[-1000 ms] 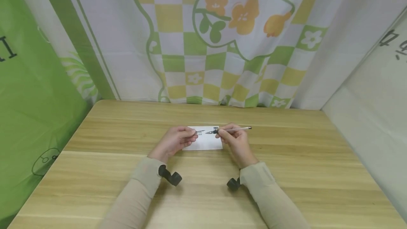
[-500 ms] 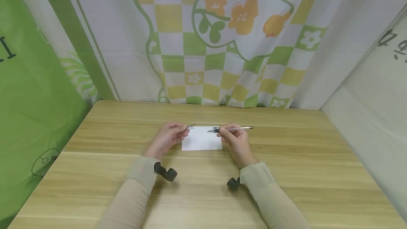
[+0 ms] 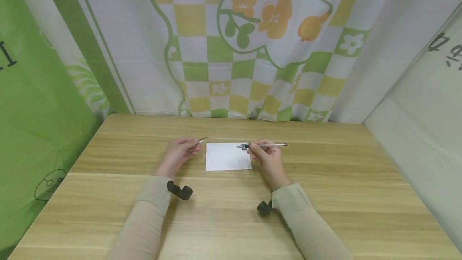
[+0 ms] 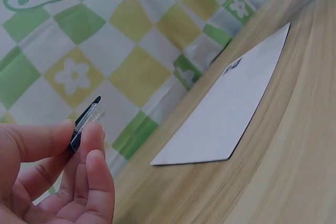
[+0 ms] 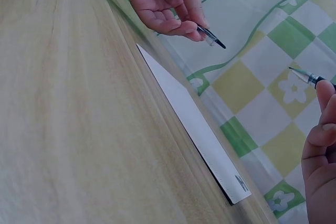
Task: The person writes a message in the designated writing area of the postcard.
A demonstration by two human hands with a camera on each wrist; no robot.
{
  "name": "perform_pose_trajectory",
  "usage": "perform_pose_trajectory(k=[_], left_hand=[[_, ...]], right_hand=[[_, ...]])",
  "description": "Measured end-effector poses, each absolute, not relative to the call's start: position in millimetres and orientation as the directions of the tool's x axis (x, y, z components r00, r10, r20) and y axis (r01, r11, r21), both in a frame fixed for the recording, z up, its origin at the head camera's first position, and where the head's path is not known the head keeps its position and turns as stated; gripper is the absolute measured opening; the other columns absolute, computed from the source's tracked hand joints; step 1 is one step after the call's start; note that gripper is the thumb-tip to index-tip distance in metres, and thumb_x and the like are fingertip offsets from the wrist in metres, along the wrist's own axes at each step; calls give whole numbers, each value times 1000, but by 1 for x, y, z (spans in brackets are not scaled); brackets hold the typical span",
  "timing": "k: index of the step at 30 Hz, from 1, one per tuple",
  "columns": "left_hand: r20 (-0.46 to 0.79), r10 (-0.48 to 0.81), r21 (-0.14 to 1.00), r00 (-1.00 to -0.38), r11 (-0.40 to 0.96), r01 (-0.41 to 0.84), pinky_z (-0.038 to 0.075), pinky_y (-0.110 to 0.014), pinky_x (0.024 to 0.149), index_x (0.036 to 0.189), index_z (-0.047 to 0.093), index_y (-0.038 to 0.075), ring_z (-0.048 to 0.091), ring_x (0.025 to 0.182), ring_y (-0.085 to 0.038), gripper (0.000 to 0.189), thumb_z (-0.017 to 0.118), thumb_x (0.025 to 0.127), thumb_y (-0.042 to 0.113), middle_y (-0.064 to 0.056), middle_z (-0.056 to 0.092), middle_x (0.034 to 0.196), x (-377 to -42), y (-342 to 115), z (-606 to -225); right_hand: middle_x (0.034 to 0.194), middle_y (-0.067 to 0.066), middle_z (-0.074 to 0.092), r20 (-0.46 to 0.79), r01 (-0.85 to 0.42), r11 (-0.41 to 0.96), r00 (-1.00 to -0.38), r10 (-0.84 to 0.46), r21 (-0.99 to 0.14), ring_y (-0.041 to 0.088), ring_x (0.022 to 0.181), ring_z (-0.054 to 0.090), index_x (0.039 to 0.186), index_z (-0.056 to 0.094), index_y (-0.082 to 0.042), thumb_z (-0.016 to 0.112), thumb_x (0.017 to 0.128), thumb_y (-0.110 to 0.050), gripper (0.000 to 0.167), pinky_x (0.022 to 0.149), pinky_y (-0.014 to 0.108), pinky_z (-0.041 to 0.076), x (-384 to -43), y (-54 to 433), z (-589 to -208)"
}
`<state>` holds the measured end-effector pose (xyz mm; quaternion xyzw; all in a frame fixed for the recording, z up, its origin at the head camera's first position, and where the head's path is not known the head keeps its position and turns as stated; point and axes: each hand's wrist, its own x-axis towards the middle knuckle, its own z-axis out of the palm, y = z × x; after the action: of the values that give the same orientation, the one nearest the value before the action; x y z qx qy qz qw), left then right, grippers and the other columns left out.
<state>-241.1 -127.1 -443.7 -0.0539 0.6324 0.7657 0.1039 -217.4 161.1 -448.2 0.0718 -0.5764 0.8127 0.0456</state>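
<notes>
A clear pen cap with a dark clip [image 4: 86, 121] is pinched between the thumb and fingers of my left hand [image 3: 177, 156], just left of the white notepad [image 3: 226, 159]. My right hand [image 3: 268, 160] grips a pen with a clear barrel and a black grip [image 3: 275, 145]. Its bare tip points left, over the pad's upper right corner. In the right wrist view the pen tip [image 5: 302, 73] and the cap [image 5: 212, 36] are well apart. A small dark printed mark [image 4: 231, 66] shows near one corner of the pad.
The pad lies flat on a light wooden table [image 3: 216, 216]. A checked, flowered curtain [image 3: 245, 71] hangs behind its far edge, with a green cloth [image 3: 43, 103] on the left and a pale one [image 3: 418, 111] on the right. Black wrist cameras are strapped to both sleeves.
My left hand has moved left with the pen cap, away from the pen tip and off the notepad. The right hand with the pen has stayed nearly in place.
</notes>
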Motion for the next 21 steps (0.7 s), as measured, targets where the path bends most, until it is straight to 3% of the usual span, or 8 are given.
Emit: perform_pose_trajectory(k=[6,21], left_hand=[[-226,30,963,-974,-147,-228,57,-21,84,130,55,-12,69,85,-7,35,58,103,9,-6,72,99,-243,-140,-447],[-233,-61,968,-970,-106,-226,51,-24,100,139,50,-9,69,106,-12,43,58,104,14,-10,69,122,-240,-171,-442]], right_hand=[[82,5,70,155,-150,-332,-988,10,-931,10,71,63,98,63,12,70,94,-3,18,62,17,50,-217,160,-449],[83,6,71,109,-117,-371,-993,42,-921,11,74,67,96,64,1,72,93,-5,11,63,19,52,-220,162,-452]])
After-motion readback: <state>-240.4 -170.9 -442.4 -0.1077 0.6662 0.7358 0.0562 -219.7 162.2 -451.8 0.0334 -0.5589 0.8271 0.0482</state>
